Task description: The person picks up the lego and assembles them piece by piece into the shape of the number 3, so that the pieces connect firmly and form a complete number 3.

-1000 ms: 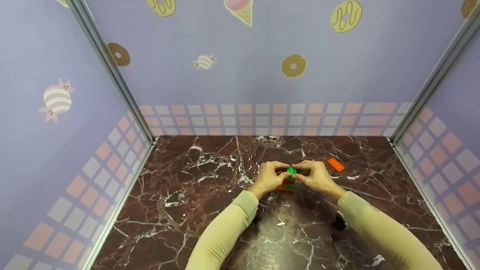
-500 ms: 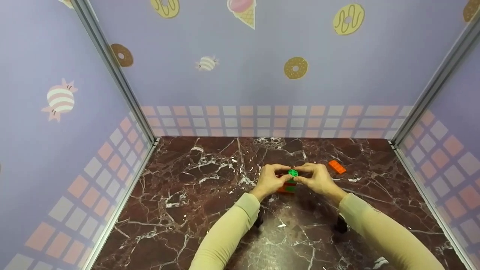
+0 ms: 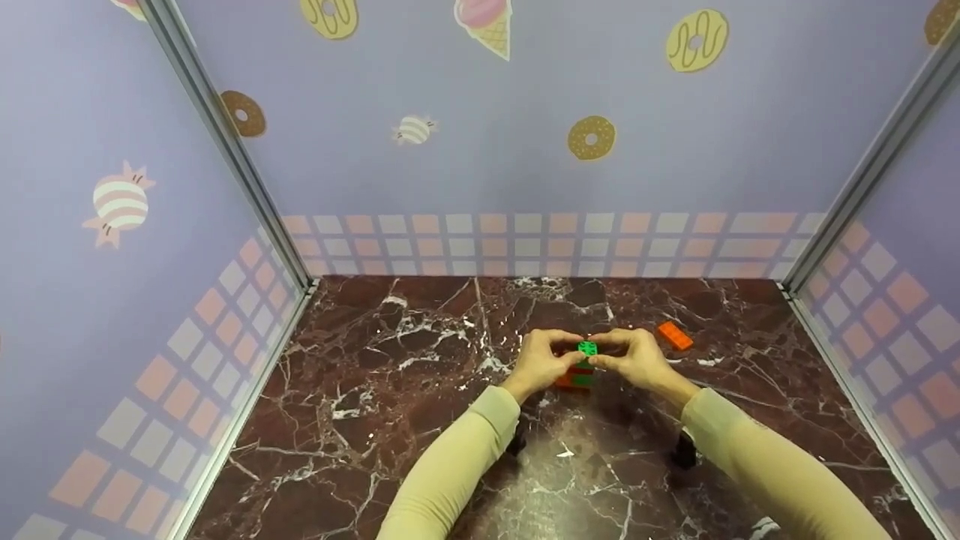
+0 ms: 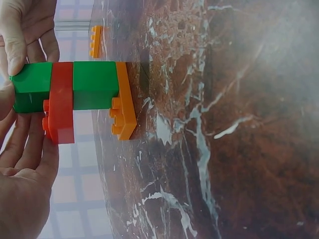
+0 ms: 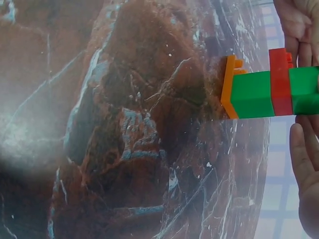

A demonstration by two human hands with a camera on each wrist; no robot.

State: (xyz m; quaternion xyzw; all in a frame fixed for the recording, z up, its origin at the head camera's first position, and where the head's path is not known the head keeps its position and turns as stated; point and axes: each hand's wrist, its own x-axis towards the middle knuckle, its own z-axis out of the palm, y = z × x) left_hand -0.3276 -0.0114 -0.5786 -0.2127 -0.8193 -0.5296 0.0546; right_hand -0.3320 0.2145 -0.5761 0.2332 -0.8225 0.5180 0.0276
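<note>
"Where's the top green block [image 3: 588, 348]?"

"Between the two: the left hand [image 3: 540, 361] and right hand [image 3: 643, 364] both pinch it. It caps the red brick [image 4: 61, 109], lower green block [image 4: 94, 85] and orange base [image 4: 128, 114], upright on the tabletop [image 3: 337, 465], nearest its far edge."

"And the loose orange brick [image 3: 675, 335]?"

"Beyond the right hand, which is the nearer one, toward the far right corner. Its long axis slants from far left to near right."

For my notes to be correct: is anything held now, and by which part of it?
The left hand and right hand together hold the top green block near its upper edge; far-side contact is hidden.
</note>
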